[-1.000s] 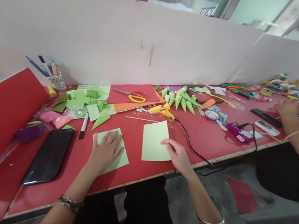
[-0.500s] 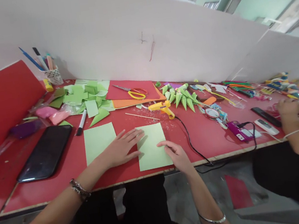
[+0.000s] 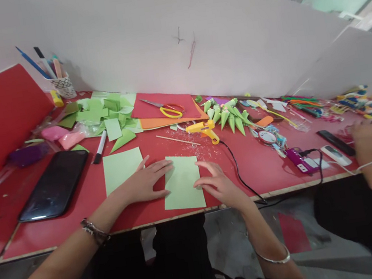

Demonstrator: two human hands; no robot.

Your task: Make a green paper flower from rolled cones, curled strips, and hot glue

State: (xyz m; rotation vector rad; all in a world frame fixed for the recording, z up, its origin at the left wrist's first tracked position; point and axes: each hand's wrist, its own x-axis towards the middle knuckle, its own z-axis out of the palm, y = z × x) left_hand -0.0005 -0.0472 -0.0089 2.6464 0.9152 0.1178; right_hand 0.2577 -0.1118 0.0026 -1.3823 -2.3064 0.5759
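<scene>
Shifted left, one green sheet point(image 3: 183, 187) points away lengthwise, left fingers point(image 3: 159, 166) and right fingers point(image 3: 208, 167) spread, touching it.

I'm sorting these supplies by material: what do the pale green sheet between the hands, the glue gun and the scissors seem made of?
Pale green sheet: matte paper or thin card, from its flat face and crisp edges. Glue gun: probably hard plastic, given its smooth, evenly yellow body. Scissors: slim grey blades suggest smooth metal; bright yellow and red handles look like plastic, possibly coated.
</scene>
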